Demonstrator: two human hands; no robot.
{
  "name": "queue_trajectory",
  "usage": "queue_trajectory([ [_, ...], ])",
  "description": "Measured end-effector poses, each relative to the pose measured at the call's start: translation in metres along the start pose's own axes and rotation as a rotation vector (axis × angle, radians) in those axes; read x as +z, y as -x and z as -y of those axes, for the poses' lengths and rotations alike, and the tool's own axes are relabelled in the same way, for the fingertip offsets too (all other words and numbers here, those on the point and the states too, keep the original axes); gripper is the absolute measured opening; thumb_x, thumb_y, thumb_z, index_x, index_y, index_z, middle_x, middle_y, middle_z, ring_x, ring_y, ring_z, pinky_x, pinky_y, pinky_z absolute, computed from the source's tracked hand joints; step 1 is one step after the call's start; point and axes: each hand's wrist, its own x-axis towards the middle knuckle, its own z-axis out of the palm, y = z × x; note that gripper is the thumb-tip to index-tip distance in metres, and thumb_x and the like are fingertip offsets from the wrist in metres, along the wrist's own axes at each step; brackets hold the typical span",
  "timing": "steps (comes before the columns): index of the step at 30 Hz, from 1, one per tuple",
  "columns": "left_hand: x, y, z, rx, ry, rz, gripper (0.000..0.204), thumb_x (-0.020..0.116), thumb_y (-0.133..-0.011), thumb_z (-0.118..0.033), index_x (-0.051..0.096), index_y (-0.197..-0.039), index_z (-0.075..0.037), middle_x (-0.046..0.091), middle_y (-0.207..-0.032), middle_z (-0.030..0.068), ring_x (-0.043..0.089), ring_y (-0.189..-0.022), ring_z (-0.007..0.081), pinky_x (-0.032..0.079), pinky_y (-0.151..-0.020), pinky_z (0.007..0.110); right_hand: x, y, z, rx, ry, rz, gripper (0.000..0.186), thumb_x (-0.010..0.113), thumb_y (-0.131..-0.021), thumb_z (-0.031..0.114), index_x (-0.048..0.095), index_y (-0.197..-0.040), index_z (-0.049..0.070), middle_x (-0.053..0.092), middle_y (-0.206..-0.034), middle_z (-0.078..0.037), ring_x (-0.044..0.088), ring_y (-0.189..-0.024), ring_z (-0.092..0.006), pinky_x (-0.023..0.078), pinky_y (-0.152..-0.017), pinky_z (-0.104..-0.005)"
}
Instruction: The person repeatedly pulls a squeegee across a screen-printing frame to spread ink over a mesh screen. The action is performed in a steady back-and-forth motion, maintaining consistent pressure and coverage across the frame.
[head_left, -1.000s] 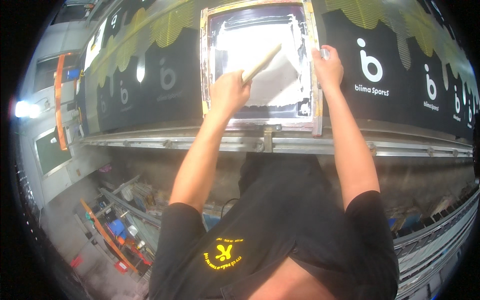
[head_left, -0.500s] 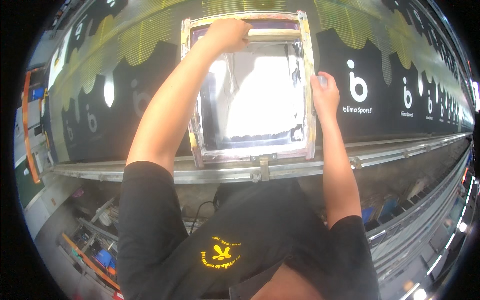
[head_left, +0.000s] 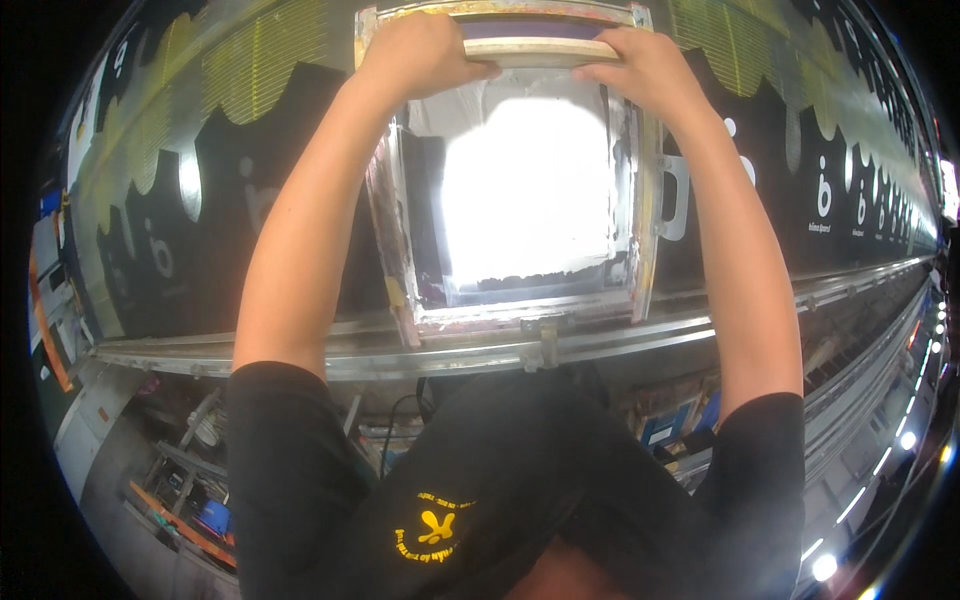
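A screen-printing frame lies flat in front of me, its rim stained with ink. White ink and bright glare cover most of its mesh. Across the far end of the mesh sits a squeegee with a pale bar-shaped handle. My left hand is closed around the handle's left end, thumb toward me. At the right end, my right hand grips the same handle. The squeegee's blade edge is hard to make out.
Dark fabric pieces with white printed marks line the long table on both sides, over yellow-striped areas. A metal rail runs along the near edge, with a clamp at the frame. A blue object sits low at left.
My right hand has left the frame's right side and moved up and left onto the squeegee handle. My left hand stays on the handle. The view has shifted slightly.
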Motion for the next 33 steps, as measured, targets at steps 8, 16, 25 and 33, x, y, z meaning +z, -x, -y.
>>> queue_trajectory([
  [8,0.034,0.09,-0.048,-0.112,-0.028,-0.024,0.057,0.081,-0.084,-0.072,0.086,-0.089,-0.016,0.077,-0.074,0.0116,0.077,-0.073,0.0355,0.062,-0.069,0.048,0.053,0.084,0.013,-0.155,0.183,-0.276,0.041,0.09,-0.077,0.055,0.078,-0.082,0.016,0.074,-0.078,-0.004,0.075,-0.077,-0.0295,0.056,-0.067,-0.045],
  [16,0.087,0.247,-0.119,-0.036,0.105,-0.189,0.031,0.091,-0.074,-0.037,0.079,-0.088,-0.012,0.074,-0.082,0.0091,0.074,-0.079,0.0318,0.06,-0.07,0.046,0.083,0.251,0.05,-0.237,0.085,-0.296,0.03,0.091,-0.065,0.018,0.07,-0.086,0.014,0.066,-0.08,-0.004,0.068,-0.08,-0.0265,0.05,-0.077,-0.041],
  [25,0.0,0.163,-0.077,0.016,0.011,0.029,0.04,0.081,-0.088,-0.055,0.085,-0.088,-0.015,0.074,-0.072,0.0167,0.076,-0.069,0.0375,0.062,-0.066,0.05,0.015,0.167,0.047,-0.251,0.065,-0.257,0.033,0.093,-0.072,0.036,0.071,-0.083,0.014,0.071,-0.078,-0.004,0.072,-0.078,-0.0281,0.052,-0.071,-0.0446],
  [33,-0.002,0.01,-0.013,-0.047,-0.003,0.063,0.06,0.08,-0.084,-0.066,0.085,-0.092,-0.007,0.079,-0.088,0.0167,0.077,-0.085,0.0365,0.062,-0.078,0.049,0.018,0.01,-0.002,-0.028,0.212,-0.123,0.047,0.09,-0.077,0.055,0.081,-0.092,0.011,0.078,-0.084,-0.012,0.077,-0.085,-0.0348,0.061,-0.074,-0.0487],
])
